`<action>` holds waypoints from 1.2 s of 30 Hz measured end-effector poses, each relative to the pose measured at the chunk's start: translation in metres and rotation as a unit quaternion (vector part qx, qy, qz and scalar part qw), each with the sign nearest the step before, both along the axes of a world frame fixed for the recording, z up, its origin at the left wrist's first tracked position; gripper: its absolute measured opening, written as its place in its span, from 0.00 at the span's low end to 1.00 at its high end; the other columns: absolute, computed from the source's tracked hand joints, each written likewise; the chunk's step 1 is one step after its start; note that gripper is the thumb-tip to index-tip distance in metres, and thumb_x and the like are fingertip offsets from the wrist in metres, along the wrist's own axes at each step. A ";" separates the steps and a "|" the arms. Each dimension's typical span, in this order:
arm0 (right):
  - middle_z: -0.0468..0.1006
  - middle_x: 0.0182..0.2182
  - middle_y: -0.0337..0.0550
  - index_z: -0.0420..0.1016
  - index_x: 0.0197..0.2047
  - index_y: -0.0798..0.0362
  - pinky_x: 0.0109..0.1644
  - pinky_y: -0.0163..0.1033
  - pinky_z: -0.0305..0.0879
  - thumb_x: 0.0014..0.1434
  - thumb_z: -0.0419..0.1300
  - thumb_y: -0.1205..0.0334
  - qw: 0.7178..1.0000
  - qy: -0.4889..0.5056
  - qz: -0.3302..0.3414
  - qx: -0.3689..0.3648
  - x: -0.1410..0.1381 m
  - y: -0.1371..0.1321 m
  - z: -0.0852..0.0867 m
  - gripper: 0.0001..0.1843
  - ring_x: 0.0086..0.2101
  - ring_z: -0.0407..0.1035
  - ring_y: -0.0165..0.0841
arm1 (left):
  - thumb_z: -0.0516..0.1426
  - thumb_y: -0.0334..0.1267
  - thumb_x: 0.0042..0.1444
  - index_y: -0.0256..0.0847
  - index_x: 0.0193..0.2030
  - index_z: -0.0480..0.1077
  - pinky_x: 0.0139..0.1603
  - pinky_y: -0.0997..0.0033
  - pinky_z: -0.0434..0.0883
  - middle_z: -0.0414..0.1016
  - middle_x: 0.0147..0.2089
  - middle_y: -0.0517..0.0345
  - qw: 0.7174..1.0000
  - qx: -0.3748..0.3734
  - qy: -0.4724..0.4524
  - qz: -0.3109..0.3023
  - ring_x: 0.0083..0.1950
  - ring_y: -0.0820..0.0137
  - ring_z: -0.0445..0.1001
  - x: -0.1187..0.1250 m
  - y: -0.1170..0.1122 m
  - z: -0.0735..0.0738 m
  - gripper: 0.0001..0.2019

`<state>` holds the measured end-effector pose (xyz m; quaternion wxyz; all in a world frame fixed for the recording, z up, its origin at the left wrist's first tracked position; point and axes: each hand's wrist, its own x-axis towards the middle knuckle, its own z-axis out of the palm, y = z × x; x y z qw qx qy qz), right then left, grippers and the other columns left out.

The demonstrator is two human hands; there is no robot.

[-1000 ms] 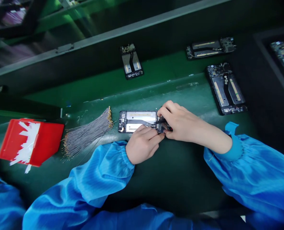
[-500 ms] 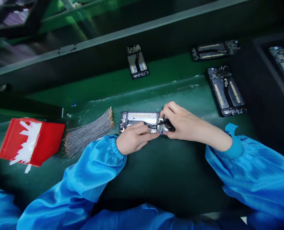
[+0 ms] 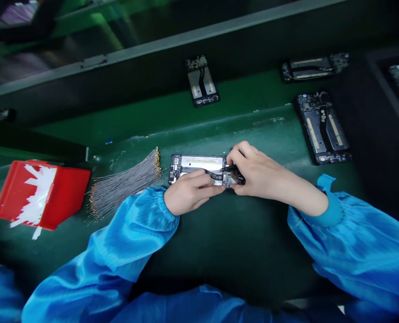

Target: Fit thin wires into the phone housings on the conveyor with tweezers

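An opened phone (image 3: 199,161) lies flat and sideways on the green bench, its silver inside, black ribbon cable and circuit boards exposed. My left hand (image 3: 189,192) is closed over its near edge, fingers pressing on the ribbon cable and by the board. Around the right end, my right hand (image 3: 253,170) is curled, with thumb and fingertips at the phone's two long edges. Black tweezers (image 3: 231,168) stick out from under its fingers, the thin tip pointing left over the ribbon's end. The palm hides the rest of them.
A bundle of thin grey cables (image 3: 125,181) lies left of the phone, beside a red bin (image 3: 67,193) with torn white tape. Other opened phones (image 3: 323,128) lie at the right and back. A raised ledge (image 3: 172,119) runs behind; a blue sleeve (image 3: 1,291) shows lower left.
The tweezers' tip reaches a little further left and shows more clearly. Both hands stay at the phone. The view has shifted slightly, so the background phones appear further right.
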<state>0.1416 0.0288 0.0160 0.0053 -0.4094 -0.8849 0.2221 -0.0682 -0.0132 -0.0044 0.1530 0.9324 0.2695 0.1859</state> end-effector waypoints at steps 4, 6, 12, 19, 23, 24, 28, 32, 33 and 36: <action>0.59 0.40 0.45 0.58 0.40 0.52 0.35 0.41 0.60 0.44 0.57 0.59 1.000 0.009 0.002 0.001 0.001 0.000 -0.001 0.18 0.35 0.60 0.36 | 0.44 0.33 0.61 0.37 0.45 0.69 0.33 0.71 0.65 0.69 0.31 0.53 1.000 0.004 0.000 -0.003 0.32 0.70 0.62 0.000 0.000 0.000 0.14; 0.60 0.39 0.45 0.58 0.39 0.52 0.36 0.41 0.60 0.45 0.56 0.58 1.000 0.015 0.005 0.007 0.000 0.000 -0.001 0.17 0.35 0.60 0.37 | 0.44 0.32 0.60 0.37 0.46 0.68 0.34 0.71 0.66 0.69 0.31 0.53 1.000 -0.004 0.004 0.000 0.33 0.70 0.63 -0.001 -0.001 0.000 0.14; 0.60 0.37 0.45 0.59 0.36 0.52 0.35 0.41 0.59 0.45 0.57 0.56 0.999 0.008 -0.011 0.031 -0.005 0.000 -0.001 0.16 0.34 0.59 0.36 | 0.45 0.31 0.58 0.37 0.41 0.69 0.37 0.70 0.68 0.70 0.33 0.53 0.995 -0.081 -0.031 0.046 0.35 0.71 0.67 0.001 -0.002 0.000 0.12; 0.59 0.37 0.45 0.59 0.37 0.52 0.35 0.41 0.59 0.43 0.59 0.51 1.000 -0.006 -0.008 0.027 -0.005 0.004 -0.003 0.21 0.32 0.58 0.35 | 0.47 0.31 0.57 0.37 0.37 0.71 0.37 0.71 0.69 0.72 0.33 0.54 0.993 -0.097 -0.059 0.038 0.35 0.71 0.69 0.002 -0.001 0.000 0.11; 0.60 0.37 0.45 0.60 0.37 0.52 0.34 0.41 0.58 0.42 0.60 0.52 0.999 -0.031 -0.013 0.028 -0.007 0.004 -0.001 0.21 0.33 0.58 0.36 | 0.48 0.30 0.56 0.37 0.37 0.71 0.37 0.71 0.69 0.72 0.33 0.54 0.993 -0.095 -0.061 0.035 0.36 0.71 0.69 0.001 -0.001 -0.001 0.10; 0.60 0.37 0.45 0.60 0.37 0.51 0.34 0.41 0.57 0.42 0.60 0.52 0.999 -0.038 -0.012 0.030 -0.009 0.004 0.000 0.20 0.34 0.58 0.37 | 0.48 0.30 0.56 0.37 0.37 0.71 0.38 0.71 0.69 0.72 0.34 0.54 0.993 -0.095 -0.060 0.035 0.36 0.71 0.69 0.001 -0.001 -0.002 0.10; 0.62 0.36 0.48 0.62 0.36 0.52 0.34 0.43 0.55 0.42 0.59 0.52 0.995 -0.086 -0.005 0.055 -0.016 0.002 0.008 0.19 0.35 0.59 0.41 | 0.48 0.30 0.56 0.38 0.37 0.71 0.39 0.71 0.69 0.72 0.34 0.54 0.994 -0.092 -0.057 0.034 0.36 0.71 0.69 0.001 -0.001 -0.002 0.11; 0.62 0.37 0.49 0.62 0.36 0.53 0.35 0.43 0.55 0.42 0.59 0.54 0.992 -0.105 0.019 0.063 -0.023 0.004 0.012 0.18 0.36 0.58 0.42 | 0.48 0.30 0.56 0.37 0.37 0.71 0.39 0.71 0.69 0.72 0.34 0.54 0.993 -0.091 -0.064 0.034 0.36 0.71 0.69 0.000 -0.001 -0.002 0.11; 0.62 0.37 0.49 0.62 0.36 0.53 0.35 0.43 0.55 0.43 0.59 0.54 0.993 -0.099 0.026 0.060 -0.023 0.005 0.011 0.18 0.36 0.58 0.42 | 0.48 0.30 0.56 0.37 0.37 0.70 0.39 0.71 0.69 0.72 0.34 0.54 0.993 -0.091 -0.065 0.035 0.36 0.71 0.69 0.000 -0.001 -0.003 0.11; 0.62 0.37 0.47 0.61 0.36 0.52 0.35 0.41 0.54 0.45 0.59 0.55 0.994 -0.073 0.054 0.053 -0.019 0.010 0.008 0.17 0.36 0.57 0.39 | 0.47 0.30 0.56 0.38 0.37 0.70 0.39 0.71 0.69 0.72 0.34 0.54 0.993 -0.092 -0.065 0.036 0.36 0.71 0.69 0.000 -0.002 -0.004 0.11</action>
